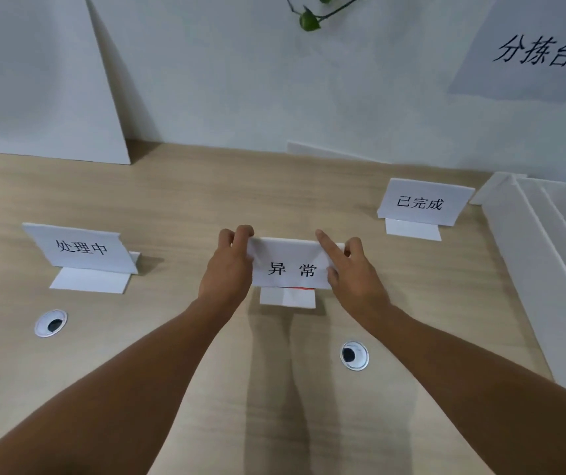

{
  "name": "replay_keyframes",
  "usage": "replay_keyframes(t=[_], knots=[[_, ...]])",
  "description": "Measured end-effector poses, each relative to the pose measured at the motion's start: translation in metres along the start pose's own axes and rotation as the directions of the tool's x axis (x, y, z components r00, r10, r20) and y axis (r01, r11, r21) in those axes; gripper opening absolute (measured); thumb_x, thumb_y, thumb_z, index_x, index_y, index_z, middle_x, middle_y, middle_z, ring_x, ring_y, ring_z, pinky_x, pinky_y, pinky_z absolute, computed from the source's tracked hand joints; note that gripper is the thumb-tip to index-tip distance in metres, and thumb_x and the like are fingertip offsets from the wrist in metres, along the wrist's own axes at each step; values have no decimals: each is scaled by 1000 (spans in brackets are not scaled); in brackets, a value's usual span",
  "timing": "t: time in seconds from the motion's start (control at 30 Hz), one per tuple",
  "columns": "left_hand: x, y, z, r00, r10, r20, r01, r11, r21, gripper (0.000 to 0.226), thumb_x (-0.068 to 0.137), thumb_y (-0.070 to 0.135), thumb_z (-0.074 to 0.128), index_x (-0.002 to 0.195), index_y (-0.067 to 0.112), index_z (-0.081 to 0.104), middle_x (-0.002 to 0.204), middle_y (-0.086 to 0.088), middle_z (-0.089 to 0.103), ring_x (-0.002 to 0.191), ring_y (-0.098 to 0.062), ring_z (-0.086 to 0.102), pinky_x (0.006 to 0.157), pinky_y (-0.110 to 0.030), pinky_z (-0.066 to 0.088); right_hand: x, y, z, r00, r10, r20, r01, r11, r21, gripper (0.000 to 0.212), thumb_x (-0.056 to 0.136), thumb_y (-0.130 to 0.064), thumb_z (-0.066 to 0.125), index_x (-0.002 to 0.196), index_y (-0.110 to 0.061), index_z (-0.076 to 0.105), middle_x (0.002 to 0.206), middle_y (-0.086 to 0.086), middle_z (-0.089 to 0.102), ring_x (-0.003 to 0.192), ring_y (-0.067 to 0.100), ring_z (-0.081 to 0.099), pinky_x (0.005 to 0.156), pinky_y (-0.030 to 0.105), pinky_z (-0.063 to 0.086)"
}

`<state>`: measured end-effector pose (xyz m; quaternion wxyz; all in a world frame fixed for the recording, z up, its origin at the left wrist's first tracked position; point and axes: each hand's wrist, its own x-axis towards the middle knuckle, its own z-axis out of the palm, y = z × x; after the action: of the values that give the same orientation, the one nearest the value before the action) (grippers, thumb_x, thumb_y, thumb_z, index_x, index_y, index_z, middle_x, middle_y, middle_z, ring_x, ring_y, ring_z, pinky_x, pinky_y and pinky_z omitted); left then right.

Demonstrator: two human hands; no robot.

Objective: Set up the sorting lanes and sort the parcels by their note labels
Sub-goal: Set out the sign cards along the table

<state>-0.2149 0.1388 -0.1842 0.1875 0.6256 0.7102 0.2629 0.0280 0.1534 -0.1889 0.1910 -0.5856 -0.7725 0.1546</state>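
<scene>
Toward the left edge of the desk (171, 200) the left sign (82, 248) is standing on its folded base. At the middle, the left hand (228, 265) is pinching the top left corner of the middle sign (291, 267), fingers curling over its upper edge. The right hand (353, 272) is gripping the sign's right edge, with its forefinger lying across the face. The right sign (422, 202) is standing farther back, near the white boards (549, 252) along the right edge. No parcels are showing. The lanes look nearly set. To finish well, the person is probably best pressing the base flat, keeping the face square to the near edge, and letting go with both hands together so the sign is not tipping.
</scene>
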Motion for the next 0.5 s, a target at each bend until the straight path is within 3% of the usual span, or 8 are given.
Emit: replay_keyframes(t=[0.1,0.27,0.37,0.5], knots=[[6,-13,21,999,-7,48,7,1000,0,44,94,3,47,128,30,38,121,0,40,75,-27,53,60,-37,46,3,15,23,1000,-3,13,3,1000,-12,70,95,2,54,156,-27,36,106,7,36,75,22,46,68,38,52],[4,-22,38,999,19,35,-20,1000,22,50,94,3,48,131,33,33,123,-5,41,80,-30,54,61,-36,42,0,28,41,999,13,51,-14,1000,15,73,98,-8,54,159,-37,26,107,-4,30,80,15,42,70,27,41],[0,-11,27,999,-13,41,12,999,32,58,91,10,58,139,31,32,133,-6,39,104,-32,55,69,-39,46,-6,29,29,998,-5,66,1,998,57,84,95,-14,62,159,-40,14,120,2,35,97,20,47,85,34,50],[-6,23,6,997,75,-28,-72,991,109,64,85,32,72,138,12,42,138,-13,44,121,-36,49,87,-47,50,-18,40,-9,999,27,25,-30,986,162,90,94,-23,65,156,-47,4,144,4,30,125,23,44,103,38,47]])
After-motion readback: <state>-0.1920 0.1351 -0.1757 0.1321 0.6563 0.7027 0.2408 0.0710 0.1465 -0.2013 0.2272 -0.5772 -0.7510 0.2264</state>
